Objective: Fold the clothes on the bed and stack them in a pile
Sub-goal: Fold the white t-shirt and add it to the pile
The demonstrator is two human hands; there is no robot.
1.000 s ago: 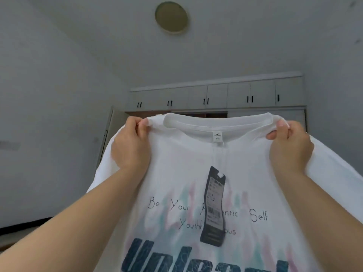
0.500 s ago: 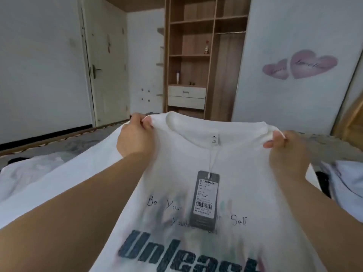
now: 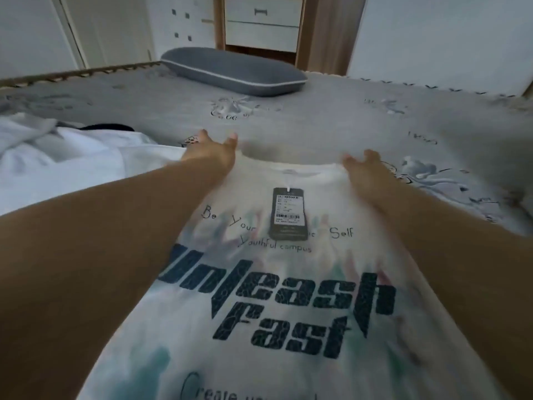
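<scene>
1. Where half a second ago the printed T-shirt (image 3: 277, 298) was held up in the air by its shoulders, it now lies front-up on the grey bed (image 3: 317, 122) — collar toward the pillow (image 3: 233, 71), hem toward the person.
2. The shirt looks to be spread fairly flat between the forearms, though blur hides any creases. Its left sleeve runs out toward a heap of white clothes (image 3: 57, 151) beside it on the bed, which are not yet folded.
3. The left hand (image 3: 213, 151) has let go of the shoulder seam: its fingers (image 3: 230, 138) are spread and straight, reaching past the collar, holding nothing.
4. The right hand (image 3: 364, 168) has released too — its fingers (image 3: 367, 155) are loosely extended over the other shoulder, gripping nothing that I can see.
5. The hang tag (image 3: 287, 213) lies on the chest print, below the neckline.
6. So, as I judge it, the laying-out is done and the folding itself can begin: sleeves and sides inward first, with the tag likely needing tucking in.
</scene>
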